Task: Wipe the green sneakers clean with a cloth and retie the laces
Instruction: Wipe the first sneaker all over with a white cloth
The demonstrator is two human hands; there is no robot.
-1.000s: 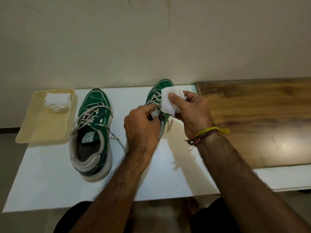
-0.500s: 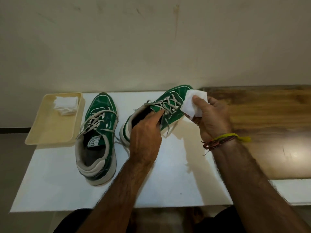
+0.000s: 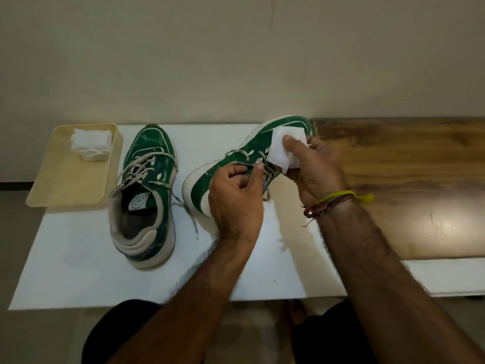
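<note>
dim, warm indoor light. a glare patch sits on the wooden board [image 3: 433,222] at 3 o'clock. the forearms throw soft shadows on the white counter [image 3: 78,258] toward 6 o'clock. wide-angle bending curves the edges; fine detail is soft and slightly smeared throughout.

A plain beige wall [image 3: 236,48] backs a white table [image 3: 78,258] beside wooden board [image 3: 406,179].

- The left hand [image 3: 236,203] gripped the tilted green sneaker [image 3: 233,169] at its laces.
- The right hand [image 3: 313,166] pressed a white cloth [image 3: 282,151] against its toe.
- A second sneaker [image 3: 147,195] stood beside a tray [image 3: 65,185] of folded cloths [image 3: 90,143].
</note>
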